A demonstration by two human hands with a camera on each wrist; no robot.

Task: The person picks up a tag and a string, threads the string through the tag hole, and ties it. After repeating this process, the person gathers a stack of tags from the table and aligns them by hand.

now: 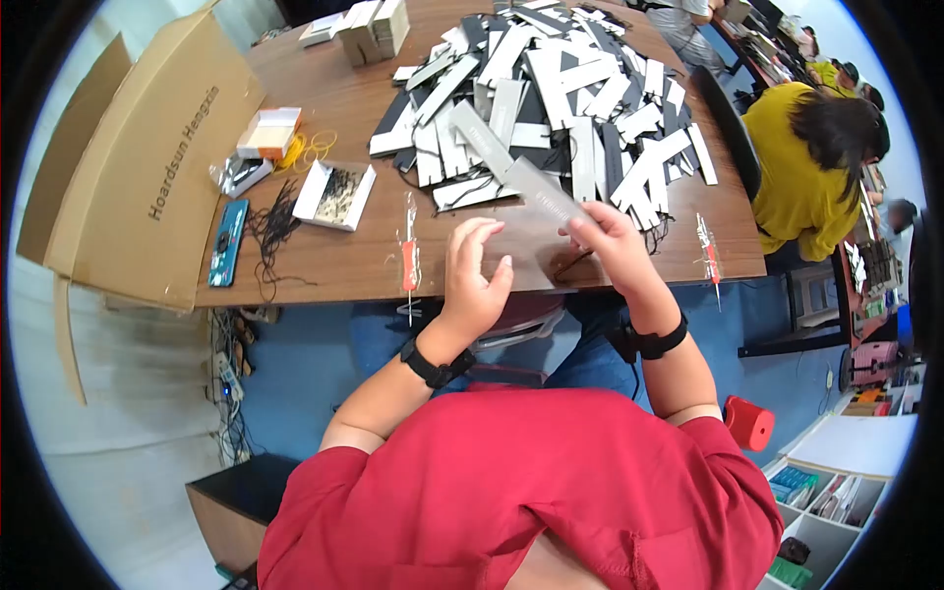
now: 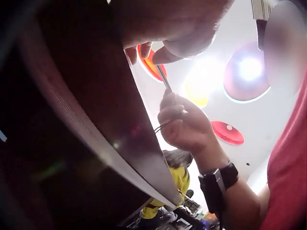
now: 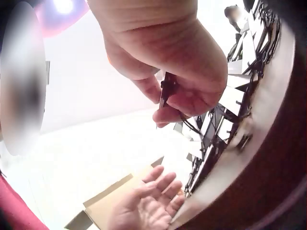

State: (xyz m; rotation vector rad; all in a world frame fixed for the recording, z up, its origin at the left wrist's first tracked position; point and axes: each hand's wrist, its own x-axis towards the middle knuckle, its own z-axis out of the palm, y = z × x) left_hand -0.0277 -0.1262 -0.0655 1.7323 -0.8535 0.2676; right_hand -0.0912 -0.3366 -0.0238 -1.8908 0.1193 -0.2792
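Note:
My right hand (image 1: 618, 248) pinches one end of a flat grey strip (image 1: 543, 195) with pale lettering along it. The strip slants up and left over the table, its far part overlapping the pile in the head view. In the right wrist view, a thin dark cord (image 3: 192, 125) hangs below the pinching fingers. My left hand (image 1: 474, 285) is held near the table's front edge, apart from the strip, its fingers loosely bent and nothing in them. The right wrist view shows that left palm (image 3: 151, 211) turned up with fingers spread.
A large pile of white and black strips with cords (image 1: 580, 88) covers the table's back. At the left are a cardboard box (image 1: 147, 167), an open white box of small parts (image 1: 334, 197), yellow bands (image 1: 313, 147) and a blue packet (image 1: 227, 244). Two red-handled tools (image 1: 409, 265) lie near the front edge.

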